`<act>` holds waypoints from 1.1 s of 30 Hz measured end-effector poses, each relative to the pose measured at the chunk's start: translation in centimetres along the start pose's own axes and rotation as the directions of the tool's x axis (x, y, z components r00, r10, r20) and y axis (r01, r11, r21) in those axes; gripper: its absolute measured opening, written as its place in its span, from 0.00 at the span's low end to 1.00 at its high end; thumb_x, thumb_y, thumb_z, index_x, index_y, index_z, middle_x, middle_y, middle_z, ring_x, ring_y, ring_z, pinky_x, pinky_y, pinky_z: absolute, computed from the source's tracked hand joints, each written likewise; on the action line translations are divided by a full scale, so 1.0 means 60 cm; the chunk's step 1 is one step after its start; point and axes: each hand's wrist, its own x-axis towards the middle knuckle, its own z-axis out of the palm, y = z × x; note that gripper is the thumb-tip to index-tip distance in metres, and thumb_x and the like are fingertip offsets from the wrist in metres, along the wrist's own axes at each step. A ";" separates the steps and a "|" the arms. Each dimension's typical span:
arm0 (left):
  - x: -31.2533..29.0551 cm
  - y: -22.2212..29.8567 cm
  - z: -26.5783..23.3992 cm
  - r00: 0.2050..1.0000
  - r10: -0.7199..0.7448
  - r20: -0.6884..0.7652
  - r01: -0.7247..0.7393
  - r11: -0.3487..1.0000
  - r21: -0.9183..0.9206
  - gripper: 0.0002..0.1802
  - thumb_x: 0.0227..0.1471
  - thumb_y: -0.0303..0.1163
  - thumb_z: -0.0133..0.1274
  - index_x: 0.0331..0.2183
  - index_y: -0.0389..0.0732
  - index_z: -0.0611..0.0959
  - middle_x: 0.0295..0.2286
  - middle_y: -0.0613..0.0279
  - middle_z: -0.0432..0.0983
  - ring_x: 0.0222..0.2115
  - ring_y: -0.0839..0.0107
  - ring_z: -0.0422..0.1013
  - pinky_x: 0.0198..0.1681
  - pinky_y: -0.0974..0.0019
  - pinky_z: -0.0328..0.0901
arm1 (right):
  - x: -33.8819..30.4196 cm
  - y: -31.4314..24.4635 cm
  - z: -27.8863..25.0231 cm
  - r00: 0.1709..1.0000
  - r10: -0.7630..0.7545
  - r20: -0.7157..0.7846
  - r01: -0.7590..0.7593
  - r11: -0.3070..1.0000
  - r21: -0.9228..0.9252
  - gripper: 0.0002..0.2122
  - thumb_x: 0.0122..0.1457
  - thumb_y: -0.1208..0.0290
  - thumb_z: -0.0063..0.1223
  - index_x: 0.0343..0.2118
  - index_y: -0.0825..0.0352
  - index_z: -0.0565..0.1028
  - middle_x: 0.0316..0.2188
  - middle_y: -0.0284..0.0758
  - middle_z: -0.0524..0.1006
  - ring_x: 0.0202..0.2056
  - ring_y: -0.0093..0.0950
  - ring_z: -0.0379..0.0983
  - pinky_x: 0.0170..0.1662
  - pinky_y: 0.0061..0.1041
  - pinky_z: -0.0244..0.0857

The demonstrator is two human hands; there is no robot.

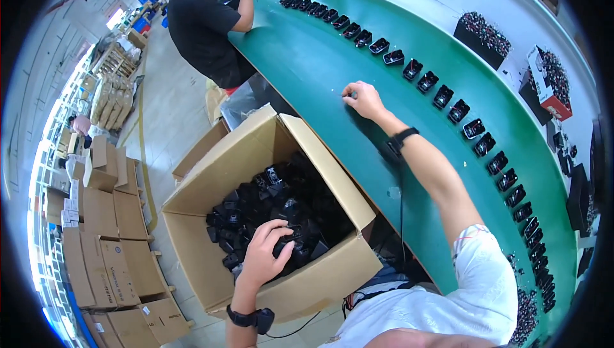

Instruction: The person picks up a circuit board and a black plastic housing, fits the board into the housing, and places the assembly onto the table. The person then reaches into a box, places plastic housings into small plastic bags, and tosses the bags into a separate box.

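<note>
Inside the open cardboard box point(326, 169), my left hand point(263, 252) is down among a heap of black plastic housings point(240, 204). Its fingers and thumb curve around one black plastic housing point(286, 239), partly hidden by the hand. My right hand point(363, 100) is over the green tabletop point(307, 70), thumb and fingertips pinched together; whatever is between them is too small to name. Along the table to its right runs a long curved row of black housings point(442, 96), their open sides up and small parts inside.
Across the table, a co-worker point(201, 28) in a black shirt handles something at the far left end. A black bin point(483, 38) and a white-and-red box point(550, 83) hold small parts on the far side. Loose small parts point(526, 316) lie near my right elbow. Stacked cartons point(105, 252) stand left.
</note>
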 end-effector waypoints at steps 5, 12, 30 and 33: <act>0.052 0.058 0.027 0.987 -0.082 -0.136 0.033 0.945 -0.327 0.12 0.48 0.21 0.56 0.38 0.35 0.80 0.34 0.58 0.79 0.34 0.71 0.75 0.39 0.71 0.69 | -0.168 -0.144 -0.129 0.941 -0.168 0.295 -0.213 0.384 0.898 0.07 0.56 0.74 0.58 0.37 0.68 0.75 0.35 0.31 0.76 0.38 0.17 0.70 0.41 0.20 0.66; 0.147 0.156 0.050 0.914 0.194 -0.358 -0.323 0.880 -0.348 0.24 0.41 0.21 0.64 0.44 0.37 0.79 0.39 0.54 0.75 0.37 0.65 0.75 0.38 0.67 0.71 | -0.324 -0.236 -0.257 0.931 -0.338 0.139 -0.090 0.157 0.983 0.05 0.53 0.80 0.60 0.32 0.69 0.75 0.38 0.39 0.76 0.41 0.25 0.72 0.46 0.26 0.66; 0.132 0.224 0.053 0.699 0.555 -0.450 -0.532 0.825 0.191 0.16 0.32 0.23 0.69 0.28 0.35 0.81 0.27 0.60 0.75 0.28 0.63 0.74 0.30 0.65 0.70 | -0.400 -0.267 -0.346 0.966 -0.217 -0.137 0.239 0.560 0.793 0.04 0.48 0.79 0.63 0.27 0.68 0.79 0.34 0.36 0.77 0.33 0.26 0.76 0.35 0.25 0.70; 0.124 0.216 0.051 0.718 0.620 -0.315 -0.513 0.778 0.362 0.16 0.33 0.26 0.66 0.30 0.37 0.80 0.29 0.60 0.73 0.29 0.61 0.73 0.32 0.62 0.69 | -0.405 -0.267 -0.344 0.913 -0.304 -0.272 0.408 0.681 0.608 0.05 0.45 0.80 0.62 0.26 0.68 0.78 0.31 0.37 0.77 0.33 0.29 0.76 0.37 0.26 0.70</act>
